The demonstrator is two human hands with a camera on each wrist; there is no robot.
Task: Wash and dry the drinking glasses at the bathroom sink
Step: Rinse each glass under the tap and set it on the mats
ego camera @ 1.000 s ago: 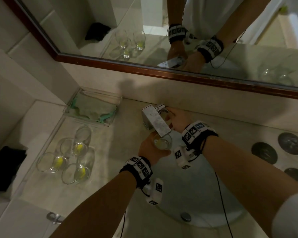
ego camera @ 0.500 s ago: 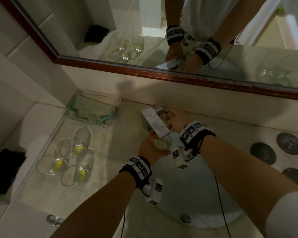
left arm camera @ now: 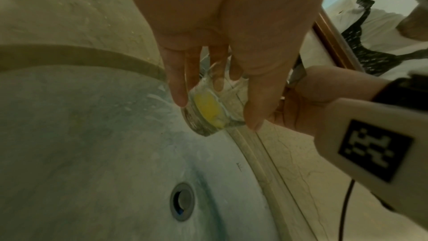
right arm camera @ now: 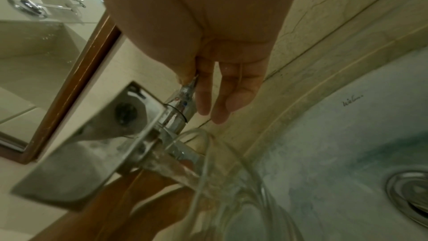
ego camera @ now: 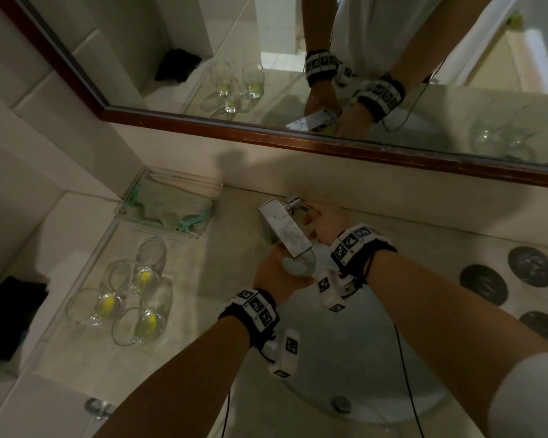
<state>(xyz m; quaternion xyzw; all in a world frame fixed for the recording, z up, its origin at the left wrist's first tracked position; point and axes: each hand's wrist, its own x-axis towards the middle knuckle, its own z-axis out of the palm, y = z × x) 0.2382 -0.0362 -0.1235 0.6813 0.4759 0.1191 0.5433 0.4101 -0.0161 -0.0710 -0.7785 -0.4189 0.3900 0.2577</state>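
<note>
Held glass [ego camera: 300, 264]: we see it clear, yellow residue at its base, tilted under the faucet spout [ego camera: 286, 231], water running in.
Waiting glasses [ego camera: 130, 292]: four, yellow-stained, clustered on the counter left of the sink [ego camera: 377, 368].

Beige marble-look stone counter [ego camera: 234, 257]. Directly on it: clear shallow rectangular tray [ego camera: 168, 207] (green cloth [ego camera: 171, 208] inside), four clear drinking glasses with yellow residue [ego camera: 130, 295], three dark round coasters [ego camera: 506, 282] at right.
</note>
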